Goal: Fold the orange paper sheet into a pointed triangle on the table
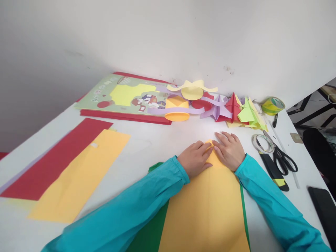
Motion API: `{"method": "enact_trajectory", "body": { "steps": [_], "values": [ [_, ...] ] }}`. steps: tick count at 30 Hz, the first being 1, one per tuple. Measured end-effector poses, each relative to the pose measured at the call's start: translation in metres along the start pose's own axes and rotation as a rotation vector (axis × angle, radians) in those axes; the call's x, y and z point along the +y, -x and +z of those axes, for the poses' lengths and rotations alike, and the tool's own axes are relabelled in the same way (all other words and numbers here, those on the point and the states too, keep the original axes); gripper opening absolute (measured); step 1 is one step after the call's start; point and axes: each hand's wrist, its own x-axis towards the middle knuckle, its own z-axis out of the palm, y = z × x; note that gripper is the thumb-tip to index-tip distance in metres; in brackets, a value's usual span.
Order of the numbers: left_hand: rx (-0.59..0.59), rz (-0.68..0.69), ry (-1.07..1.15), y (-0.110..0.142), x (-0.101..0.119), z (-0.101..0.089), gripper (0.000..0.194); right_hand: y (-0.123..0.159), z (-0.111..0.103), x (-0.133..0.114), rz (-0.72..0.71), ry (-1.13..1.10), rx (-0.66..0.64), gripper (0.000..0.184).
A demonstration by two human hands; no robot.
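A large sheet of orange paper (pixel 207 210) lies lengthwise in front of me, its far end folded to a point with a faint crease down the middle. My left hand (pixel 195 159) is closed on the left side of that folded tip, fingers bent and thumb pressed on the paper. At the right side of the tip, my right hand (pixel 229 150) holds the edge with thumb and index finger, its other fingers stretched over the table. Beneath the orange sheet, dark green paper (pixel 149 231) shows along both sides.
Red paper (pixel 60 157) and another orange sheet (pixel 84 175) lie left. A printed folder (pixel 99 94), paper rings (pixel 177 116) and folded paper stars (pixel 219 108) sit along the wall. At right are scissors (pixel 282 159), a tape roll (pixel 263 143), a utility knife (pixel 274 171) and green tape (pixel 273 105).
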Motion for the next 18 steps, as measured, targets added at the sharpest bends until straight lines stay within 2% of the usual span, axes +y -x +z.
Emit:
{"method": "enact_trajectory", "body": {
  "steps": [18],
  "values": [
    [-0.003, -0.014, -0.013, 0.0001, 0.0006, 0.0011, 0.055, -0.0056, 0.0039, -0.0022, -0.02, 0.018, 0.044, 0.032]
  ]
}}
